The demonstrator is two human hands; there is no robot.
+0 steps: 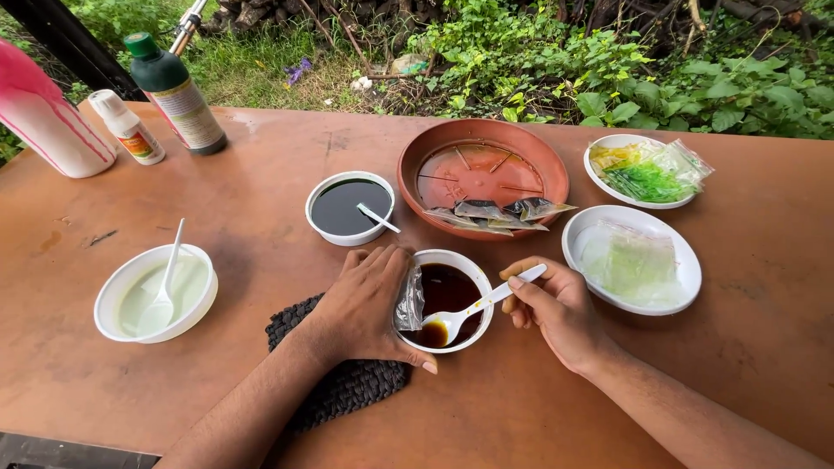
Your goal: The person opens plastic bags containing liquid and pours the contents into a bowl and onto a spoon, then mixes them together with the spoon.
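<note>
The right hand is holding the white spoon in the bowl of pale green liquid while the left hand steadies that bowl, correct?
Not quite. In the head view the right hand holds the white spoon in the bowl of dark brown liquid, which the left hand steadies. The pale green bowl sits untouched, further left.

We look down from a single head-worn camera, angled forward over a brown table from close above our own forearms; the left hand and right hand sit low in the centre, while the far table edge and green plants beyond it fill the top, with no second view to share ground
</note>
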